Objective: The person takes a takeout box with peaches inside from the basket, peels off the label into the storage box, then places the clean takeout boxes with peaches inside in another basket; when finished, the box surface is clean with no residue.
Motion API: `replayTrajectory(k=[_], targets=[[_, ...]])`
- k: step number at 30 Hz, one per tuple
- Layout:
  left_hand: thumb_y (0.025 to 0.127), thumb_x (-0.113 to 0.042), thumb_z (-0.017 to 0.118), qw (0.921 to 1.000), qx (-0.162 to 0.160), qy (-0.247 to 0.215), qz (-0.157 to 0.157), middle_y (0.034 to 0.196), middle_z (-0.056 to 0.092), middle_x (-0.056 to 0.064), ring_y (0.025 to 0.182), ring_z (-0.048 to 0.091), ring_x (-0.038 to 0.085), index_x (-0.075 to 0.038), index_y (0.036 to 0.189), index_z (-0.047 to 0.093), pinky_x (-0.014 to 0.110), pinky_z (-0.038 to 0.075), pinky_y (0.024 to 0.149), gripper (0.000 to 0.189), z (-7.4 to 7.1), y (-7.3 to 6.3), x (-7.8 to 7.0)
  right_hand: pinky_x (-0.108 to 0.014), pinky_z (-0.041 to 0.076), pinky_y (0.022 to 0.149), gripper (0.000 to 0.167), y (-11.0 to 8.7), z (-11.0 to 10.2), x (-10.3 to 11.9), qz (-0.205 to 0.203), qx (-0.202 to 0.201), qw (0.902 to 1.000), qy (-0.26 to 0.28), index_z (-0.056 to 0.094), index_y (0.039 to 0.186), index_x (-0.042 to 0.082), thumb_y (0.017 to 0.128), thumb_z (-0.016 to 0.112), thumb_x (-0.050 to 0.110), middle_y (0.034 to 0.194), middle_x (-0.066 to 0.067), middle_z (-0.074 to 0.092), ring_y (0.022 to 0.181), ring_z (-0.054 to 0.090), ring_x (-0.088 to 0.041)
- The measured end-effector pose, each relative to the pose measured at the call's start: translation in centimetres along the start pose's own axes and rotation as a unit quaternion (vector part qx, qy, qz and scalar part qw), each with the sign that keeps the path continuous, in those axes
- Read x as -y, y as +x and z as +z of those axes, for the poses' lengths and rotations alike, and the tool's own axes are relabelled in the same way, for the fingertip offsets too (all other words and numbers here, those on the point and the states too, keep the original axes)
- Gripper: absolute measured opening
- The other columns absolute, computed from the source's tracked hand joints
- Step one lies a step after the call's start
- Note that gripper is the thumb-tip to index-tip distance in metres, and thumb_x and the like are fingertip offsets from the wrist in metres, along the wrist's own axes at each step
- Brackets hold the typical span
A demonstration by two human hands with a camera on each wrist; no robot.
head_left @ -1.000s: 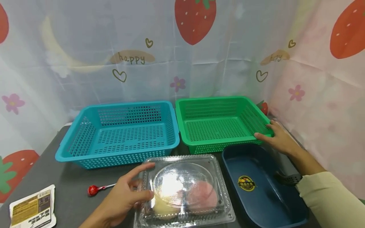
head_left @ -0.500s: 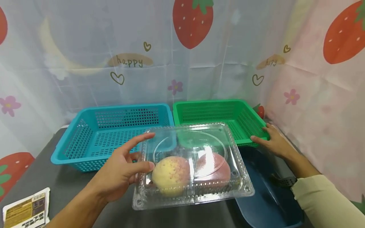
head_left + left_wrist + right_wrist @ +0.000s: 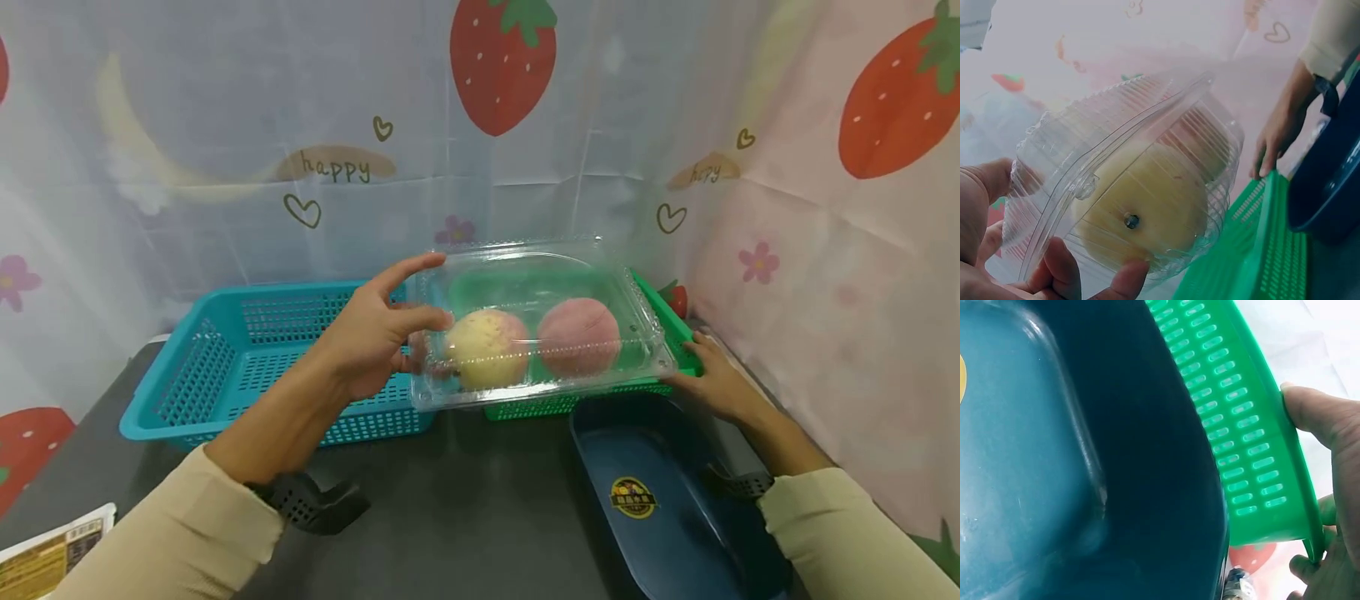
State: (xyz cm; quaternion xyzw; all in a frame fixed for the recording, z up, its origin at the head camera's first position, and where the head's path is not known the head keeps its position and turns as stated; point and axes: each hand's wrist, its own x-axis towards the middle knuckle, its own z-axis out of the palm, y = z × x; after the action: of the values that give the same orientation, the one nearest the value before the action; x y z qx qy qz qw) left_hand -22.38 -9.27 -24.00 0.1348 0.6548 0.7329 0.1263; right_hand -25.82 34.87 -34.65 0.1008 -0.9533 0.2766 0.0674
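A clear plastic clamshell box hangs in the air over the green basket, its lid tilted towards me. Inside lie a yellowish peach-like fruit and a pink one. My left hand grips the box by its left side; in the left wrist view the fingers curl under its edge and the thumb lies across the lid side. At the basket's front right corner, my right hand holds the rim, thumb on one side and fingers on the other in the right wrist view. Much of the basket shows only through the box.
A blue basket stands left of the green one. The navy tub with a round sticker sits in front of the green basket, close against it. A labelled packet lies at front left. Printed curtains hang behind and right.
My left hand has lifted the clamshell box off the table and carried it forward, over the green basket. My right hand has stayed on the basket's corner. The lollipop has gone out of sight.
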Motion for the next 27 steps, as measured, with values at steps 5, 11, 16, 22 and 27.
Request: replayTrajectory(k=[5,11,16,22,27], targets=[[0.087,-0.005,0.069,0.9998,0.005,-0.013,-0.014,0.143,0.031,0.01,0.066,0.048,0.019,-0.034,0.142,0.045,0.038,0.046,0.055,0.067,0.5,2.5,0.6,-0.067,0.017,0.104,0.085,-0.1,0.0,0.1,0.018,0.006,0.9998,-0.001,0.028,0.139,-0.021,0.091,0.06,0.042,0.148,-0.04,0.011,0.136,0.012,-0.054],[0.088,-0.006,0.069,0.9994,0.002,-0.018,-0.028,0.129,0.044,0.019,0.049,0.046,0.018,-0.035,0.143,0.044,0.043,0.048,0.055,0.067,0.8,5.3,2.1,-0.067,0.014,0.104,0.086,-0.2,0.2,0.1,0.02,0.008,0.9997,0.006,0.027,0.139,-0.022,0.092,0.059,0.043,0.149,-0.039,0.009,0.137,0.008,-0.054],[0.088,-0.006,0.068,0.9984,-0.009,-0.023,-0.05,0.124,0.05,0.018,0.051,0.045,0.02,-0.036,0.142,0.044,0.044,0.048,0.057,0.066,1.2,7.6,3.4,-0.069,0.014,0.103,0.085,-0.4,0.5,0.1,0.018,0.005,0.9997,0.018,0.026,0.138,-0.023,0.092,0.058,0.041,0.149,-0.039,0.009,0.137,0.006,-0.054],[0.088,-0.003,0.068,0.9974,-0.024,-0.023,-0.064,0.129,0.047,0.018,0.05,0.043,0.019,-0.036,0.142,0.045,0.046,0.051,0.056,0.067,1.9,9.9,5.2,-0.068,0.014,0.104,0.084,-0.6,0.6,0.2,0.012,-0.006,0.9998,0.013,0.028,0.138,-0.022,0.092,0.059,0.041,0.149,-0.039,0.011,0.137,0.007,-0.053],[0.087,-0.003,0.069,0.9956,-0.036,-0.015,-0.085,0.136,0.042,0.017,0.047,0.041,0.018,-0.037,0.14,0.046,0.045,0.051,0.052,0.067,2.5,11.2,6.5,-0.069,0.013,0.103,0.084,-0.6,0.5,0.1,0.008,-0.005,0.9999,0.008,0.027,0.139,-0.021,0.092,0.059,0.041,0.15,-0.038,0.01,0.138,0.005,-0.052]])
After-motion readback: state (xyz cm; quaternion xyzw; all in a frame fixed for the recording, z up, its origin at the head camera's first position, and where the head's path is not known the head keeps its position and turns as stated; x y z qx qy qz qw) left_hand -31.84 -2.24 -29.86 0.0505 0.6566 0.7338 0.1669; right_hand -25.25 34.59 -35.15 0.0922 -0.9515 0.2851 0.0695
